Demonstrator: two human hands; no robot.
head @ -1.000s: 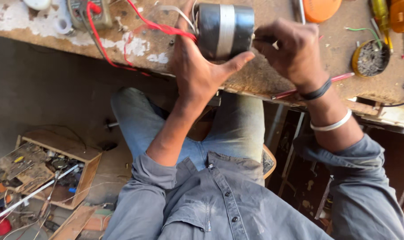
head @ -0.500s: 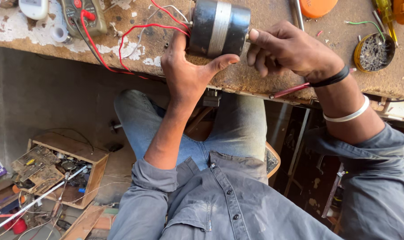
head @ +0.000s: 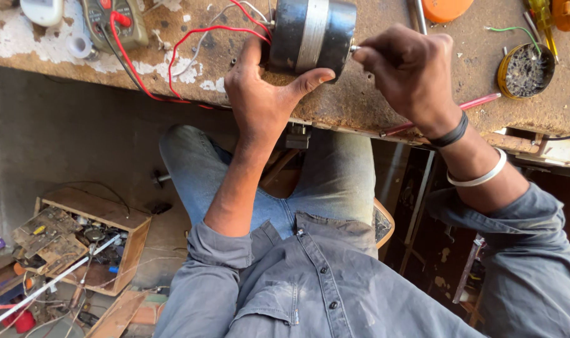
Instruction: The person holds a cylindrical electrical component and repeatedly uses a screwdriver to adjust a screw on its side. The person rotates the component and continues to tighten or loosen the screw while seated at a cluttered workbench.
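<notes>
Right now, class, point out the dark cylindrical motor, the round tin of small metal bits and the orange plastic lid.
Dark cylindrical motor (head: 310,34), head view, on its silver band.
Round tin of small metal bits (head: 526,70), head view, on its contents.
Orange plastic lid (head: 446,9), head view, on its top.

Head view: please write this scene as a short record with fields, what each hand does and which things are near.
left hand: the left hand grips the motor from below, thumb against its side
right hand: the right hand pinches the shaft at the motor's end
motor: dark cylinder with a silver band, lying on the workbench
wires: red wires run from the motor's left side
nearby: meter at left, round tin at right
floor: wooden box of parts
</notes>
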